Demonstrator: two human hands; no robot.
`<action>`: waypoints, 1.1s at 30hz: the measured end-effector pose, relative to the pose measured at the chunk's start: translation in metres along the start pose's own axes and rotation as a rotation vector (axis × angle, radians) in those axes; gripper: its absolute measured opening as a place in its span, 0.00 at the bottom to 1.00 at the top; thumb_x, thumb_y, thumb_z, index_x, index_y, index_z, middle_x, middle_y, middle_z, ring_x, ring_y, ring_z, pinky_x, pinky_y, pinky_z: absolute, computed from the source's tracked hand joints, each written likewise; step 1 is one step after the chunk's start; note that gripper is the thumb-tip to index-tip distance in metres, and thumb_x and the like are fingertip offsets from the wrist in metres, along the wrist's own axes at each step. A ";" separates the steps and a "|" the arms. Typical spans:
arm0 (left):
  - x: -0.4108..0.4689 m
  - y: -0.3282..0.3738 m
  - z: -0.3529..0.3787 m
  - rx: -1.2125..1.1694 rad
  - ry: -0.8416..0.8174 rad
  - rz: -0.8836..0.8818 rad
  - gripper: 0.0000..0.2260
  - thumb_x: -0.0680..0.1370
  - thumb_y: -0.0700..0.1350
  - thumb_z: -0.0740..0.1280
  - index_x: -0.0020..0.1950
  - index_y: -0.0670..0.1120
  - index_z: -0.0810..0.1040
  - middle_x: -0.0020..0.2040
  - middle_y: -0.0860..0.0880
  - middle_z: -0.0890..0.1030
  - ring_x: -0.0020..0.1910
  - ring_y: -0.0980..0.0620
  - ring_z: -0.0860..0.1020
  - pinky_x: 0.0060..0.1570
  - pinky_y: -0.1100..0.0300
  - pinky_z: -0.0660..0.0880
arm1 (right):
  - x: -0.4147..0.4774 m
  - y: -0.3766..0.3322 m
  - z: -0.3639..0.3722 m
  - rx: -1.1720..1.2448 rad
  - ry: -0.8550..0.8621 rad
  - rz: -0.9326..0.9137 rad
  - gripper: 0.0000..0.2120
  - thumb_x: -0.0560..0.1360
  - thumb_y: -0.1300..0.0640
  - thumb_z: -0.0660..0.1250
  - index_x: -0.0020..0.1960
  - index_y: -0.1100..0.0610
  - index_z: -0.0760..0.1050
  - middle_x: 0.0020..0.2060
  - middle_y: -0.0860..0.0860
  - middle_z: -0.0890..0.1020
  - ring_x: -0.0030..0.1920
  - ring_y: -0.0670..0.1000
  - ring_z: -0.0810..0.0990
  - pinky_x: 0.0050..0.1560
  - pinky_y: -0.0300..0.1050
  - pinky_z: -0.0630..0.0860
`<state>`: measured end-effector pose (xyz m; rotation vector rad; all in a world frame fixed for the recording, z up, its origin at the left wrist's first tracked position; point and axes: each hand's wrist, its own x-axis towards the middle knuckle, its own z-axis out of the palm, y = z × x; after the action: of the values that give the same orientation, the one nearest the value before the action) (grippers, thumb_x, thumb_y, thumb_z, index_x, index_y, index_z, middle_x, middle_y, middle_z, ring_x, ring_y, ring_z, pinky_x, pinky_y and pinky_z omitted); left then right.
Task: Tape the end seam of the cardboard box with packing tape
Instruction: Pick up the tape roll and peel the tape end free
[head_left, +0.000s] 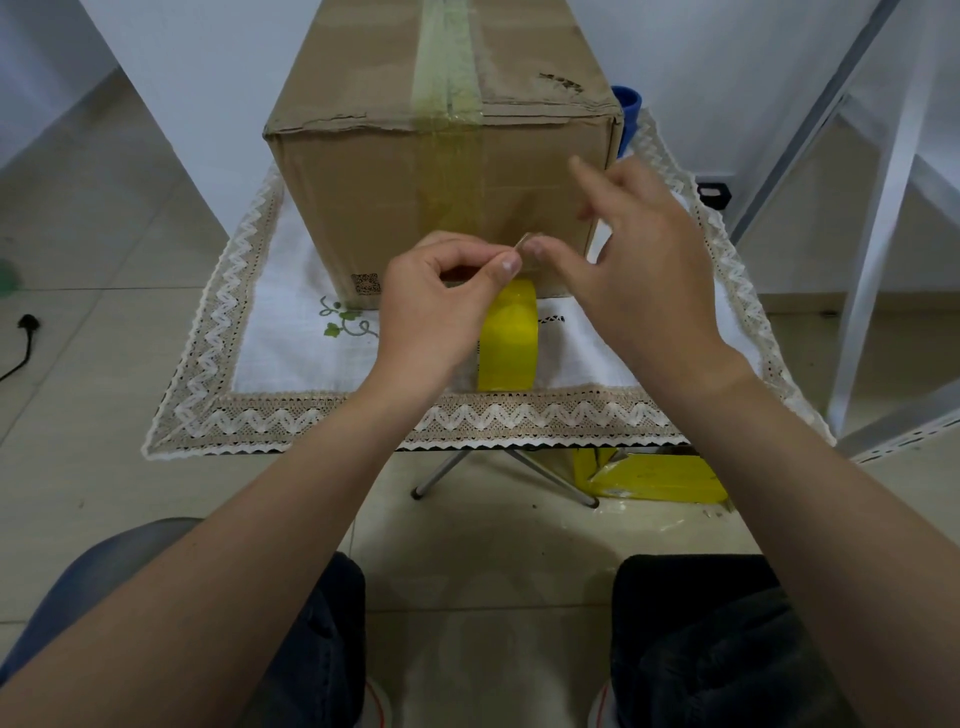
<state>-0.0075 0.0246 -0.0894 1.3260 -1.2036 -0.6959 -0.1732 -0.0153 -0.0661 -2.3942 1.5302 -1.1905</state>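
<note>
A brown cardboard box (363, 208) stands on a small table, and a yellowish tape strip (449, 78) runs along its top seam and down the near face. A yellow packing tape roll (509, 343) stands on edge just in front of the box. Above the roll, my left hand (431, 306) pinches the loose tape end (523, 241) between thumb and fingers. My right hand (639, 260) is close beside it. Its thumb tip touches the tape end, and its other fingers are spread and lifted in front of the box face.
A white lace-edged tablecloth (291, 332) covers the table. A blue cup (628, 111) stands behind the box's right corner. A yellow package (660, 478) lies on the floor under the table, a white shelf frame (883, 208) stands at the right, and a black plug (28, 325) lies at the left.
</note>
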 end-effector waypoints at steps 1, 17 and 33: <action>0.000 0.000 -0.001 -0.010 0.012 -0.016 0.04 0.76 0.43 0.76 0.44 0.53 0.86 0.48 0.50 0.85 0.49 0.56 0.83 0.52 0.60 0.80 | 0.001 0.000 -0.001 0.036 0.010 0.025 0.27 0.76 0.42 0.73 0.71 0.52 0.75 0.56 0.49 0.77 0.47 0.43 0.72 0.44 0.46 0.74; 0.000 0.002 -0.002 -0.043 0.011 -0.086 0.02 0.76 0.44 0.76 0.45 0.52 0.87 0.50 0.50 0.86 0.51 0.56 0.84 0.56 0.56 0.81 | -0.005 -0.003 0.007 0.206 -0.112 0.042 0.07 0.78 0.50 0.71 0.52 0.48 0.87 0.40 0.46 0.79 0.37 0.43 0.75 0.40 0.47 0.77; 0.001 0.002 -0.003 -0.036 -0.040 -0.038 0.04 0.77 0.42 0.74 0.44 0.51 0.86 0.50 0.48 0.85 0.51 0.56 0.83 0.54 0.60 0.80 | -0.005 -0.002 0.012 0.389 -0.191 0.111 0.06 0.77 0.56 0.75 0.53 0.51 0.87 0.41 0.48 0.81 0.37 0.39 0.75 0.40 0.32 0.69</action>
<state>-0.0048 0.0252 -0.0862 1.3131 -1.1944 -0.7710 -0.1654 -0.0141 -0.0764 -2.0744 1.2253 -1.0824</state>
